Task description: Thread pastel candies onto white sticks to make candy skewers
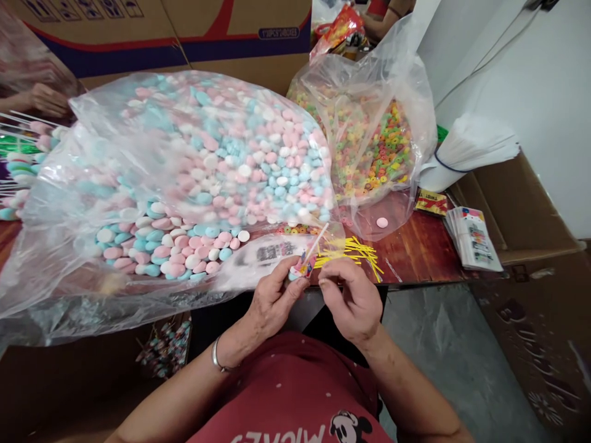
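Observation:
My left hand (276, 298) holds a small wrapped candy (301, 269) with a white stick (317, 241) that points up and to the right. My right hand (351, 301) is just right of the candy, its fingers curled and thumb near the fingertips; whatever they pinch is too small to make out. Beyond the hands, yellow twist ties (357, 251) lie loose at the table's front edge. A large clear bag of pink, blue and white candies (198, 249) spreads over the left and middle of the table.
Behind stand a bag of colorful rings (390, 144) and a large carton (244, 46). To the right are printed packets (474, 240), a cup of white sticks (443, 169) and an open box (508, 215). Another person's hand (48, 100) shows at far left.

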Action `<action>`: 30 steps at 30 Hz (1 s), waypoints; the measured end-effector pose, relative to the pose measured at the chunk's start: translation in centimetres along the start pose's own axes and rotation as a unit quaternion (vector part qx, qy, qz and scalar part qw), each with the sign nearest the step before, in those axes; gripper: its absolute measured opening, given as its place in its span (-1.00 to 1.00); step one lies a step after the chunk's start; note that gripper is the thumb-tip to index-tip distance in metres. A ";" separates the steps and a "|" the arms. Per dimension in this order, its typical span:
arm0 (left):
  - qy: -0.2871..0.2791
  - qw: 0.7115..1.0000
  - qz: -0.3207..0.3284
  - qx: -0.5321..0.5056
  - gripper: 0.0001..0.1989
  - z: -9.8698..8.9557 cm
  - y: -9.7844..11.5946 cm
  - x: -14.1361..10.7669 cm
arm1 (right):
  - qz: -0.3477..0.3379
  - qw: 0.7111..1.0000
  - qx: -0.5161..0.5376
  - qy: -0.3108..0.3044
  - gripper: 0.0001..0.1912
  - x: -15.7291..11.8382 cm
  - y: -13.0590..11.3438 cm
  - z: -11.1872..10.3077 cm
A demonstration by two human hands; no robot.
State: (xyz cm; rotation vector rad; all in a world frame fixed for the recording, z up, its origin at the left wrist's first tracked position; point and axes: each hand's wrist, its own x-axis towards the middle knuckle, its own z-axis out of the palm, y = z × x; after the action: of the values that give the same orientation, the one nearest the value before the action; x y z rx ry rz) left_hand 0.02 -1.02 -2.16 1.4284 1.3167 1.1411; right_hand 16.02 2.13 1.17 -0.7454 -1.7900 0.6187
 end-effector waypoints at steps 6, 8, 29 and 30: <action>-0.017 0.998 0.050 -0.023 -0.62 -0.2 -1.4 -0.3 | -0.022 0.993 -0.078 -0.083 -0.79 1.5 0.8 -1.6; -0.016 0.998 0.050 -0.026 -0.63 -0.3 -1.7 -0.4 | -0.021 0.989 -0.076 -0.124 -0.81 2.0 0.9 -1.9; -0.062 0.967 -0.136 -0.205 -0.59 0.4 0.1 -0.3 | 0.285 0.929 0.189 -0.144 -0.81 0.5 1.9 0.2; -0.066 0.960 -0.147 -0.228 -0.59 0.3 0.1 -0.2 | 0.292 0.926 0.195 -0.138 -0.80 0.5 1.9 0.2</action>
State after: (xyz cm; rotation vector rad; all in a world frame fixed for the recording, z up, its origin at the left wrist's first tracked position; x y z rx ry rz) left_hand 0.37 -1.23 -2.12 0.9208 1.0425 1.0434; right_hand 16.09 3.77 0.07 -0.9485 -1.6033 1.4943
